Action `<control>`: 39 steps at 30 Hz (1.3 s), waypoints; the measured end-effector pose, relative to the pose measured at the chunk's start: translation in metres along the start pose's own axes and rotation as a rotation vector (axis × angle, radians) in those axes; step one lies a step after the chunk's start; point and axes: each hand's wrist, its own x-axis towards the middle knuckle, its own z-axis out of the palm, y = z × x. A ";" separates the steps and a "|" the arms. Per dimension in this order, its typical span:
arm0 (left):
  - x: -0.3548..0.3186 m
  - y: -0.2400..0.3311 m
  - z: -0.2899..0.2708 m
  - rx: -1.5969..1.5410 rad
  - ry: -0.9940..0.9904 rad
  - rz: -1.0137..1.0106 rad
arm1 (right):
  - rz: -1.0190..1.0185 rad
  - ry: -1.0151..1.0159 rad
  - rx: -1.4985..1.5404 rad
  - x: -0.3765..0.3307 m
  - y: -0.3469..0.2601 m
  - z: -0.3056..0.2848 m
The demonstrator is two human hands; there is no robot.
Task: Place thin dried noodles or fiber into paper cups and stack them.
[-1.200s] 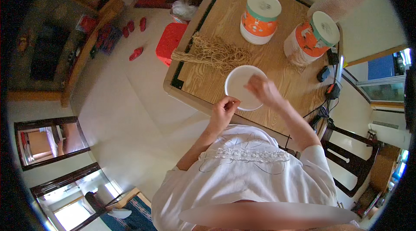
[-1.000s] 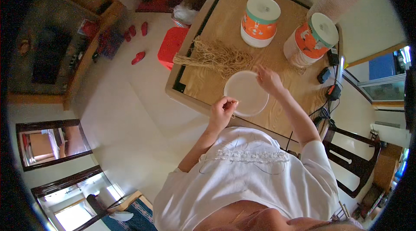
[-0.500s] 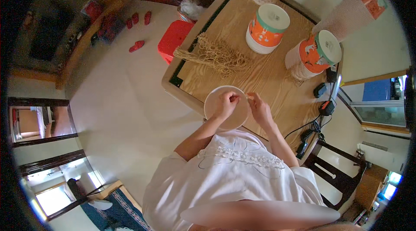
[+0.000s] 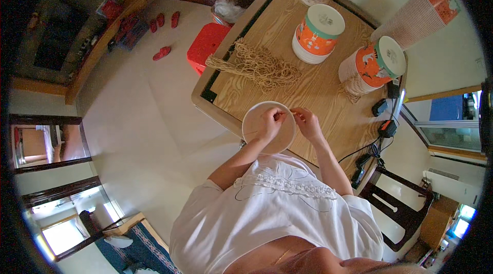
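Observation:
A white paper tub (image 4: 249,120) is at the table's near edge, against my shirt, with its open mouth facing up. My left hand (image 4: 271,124) reaches over its mouth, thumb and fingers pinched together. A thin tan strand shows beside that hand inside the tub. At the tub's right rim, my right hand (image 4: 308,124) is closed in a pinch, its fingertips close to those of the left. What lies between the fingertips is too small to make out. Farther off on the table lies a loose heap of tan twine (image 4: 262,66).
Upside-down stacks of orange and green printed tubs, a middle stack (image 4: 314,38) and a right stack (image 4: 371,66), stand on the wooden table (image 4: 323,99). Taller stacks rise behind. Black cables and adapters (image 4: 386,128) line the right edge. A red stool (image 4: 205,43) stands left.
My right hand has moved slightly left, to the tub's rim, its fingers more closed. The thin strand by my left hand now shows more clearly. The tub has stayed in place.

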 end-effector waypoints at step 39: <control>0.048 0.006 -0.017 -0.084 -0.511 -0.249 | -0.165 -0.037 -0.025 0.032 -0.015 -0.010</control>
